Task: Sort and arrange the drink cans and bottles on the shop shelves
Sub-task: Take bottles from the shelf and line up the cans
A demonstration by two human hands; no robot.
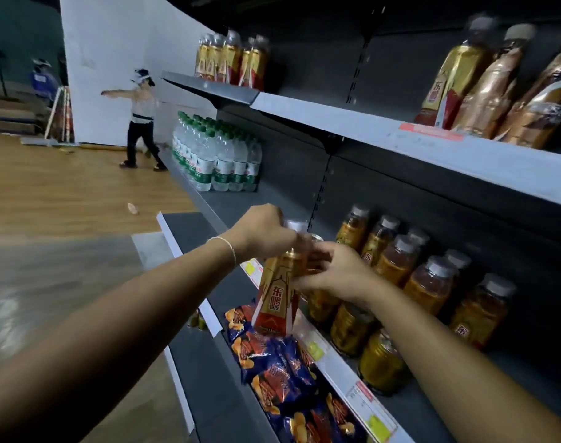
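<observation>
A gold and red drink bottle hangs in the air in front of the middle shelf. My left hand grips it from above at the cap. My right hand holds its neck from the right side. Behind my hands, several gold bottles with grey caps stand in rows on the middle shelf. Gold cans stand at that shelf's front edge. More gold bottles lean on the upper shelf at the right.
Blue snack bags lie on the lower shelf below the held bottle. Green-capped water bottles and another gold bottle group stand farther left. A person walks on the wooden floor at the aisle's far end.
</observation>
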